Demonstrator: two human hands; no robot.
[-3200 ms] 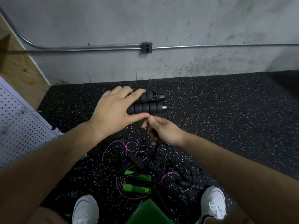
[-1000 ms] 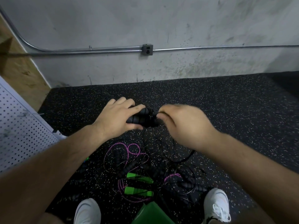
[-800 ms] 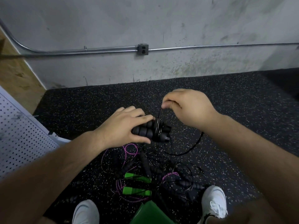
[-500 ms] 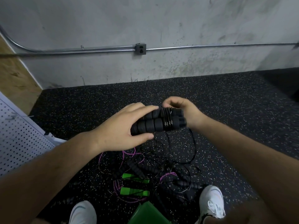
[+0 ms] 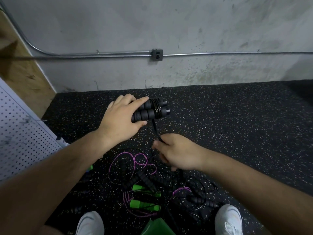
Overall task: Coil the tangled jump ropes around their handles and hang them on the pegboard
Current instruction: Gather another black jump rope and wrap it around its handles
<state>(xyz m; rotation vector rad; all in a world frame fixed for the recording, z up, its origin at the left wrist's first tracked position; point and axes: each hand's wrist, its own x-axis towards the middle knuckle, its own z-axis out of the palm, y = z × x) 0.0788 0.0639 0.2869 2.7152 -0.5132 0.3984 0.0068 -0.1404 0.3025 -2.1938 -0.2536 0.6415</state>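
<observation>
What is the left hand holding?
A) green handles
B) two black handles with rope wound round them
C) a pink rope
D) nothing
B: the left hand grips two black handles side by side, with black rope wound round them.

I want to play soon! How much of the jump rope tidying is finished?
Done: a few loops of black cord are wound around the black handles. In hand: the left hand holds those handles while the right hand grips the same cord below them. Left: the green handles, purple cord and other black ropes lie tangled on the floor; no rope shows on the visible pegboard.
</observation>
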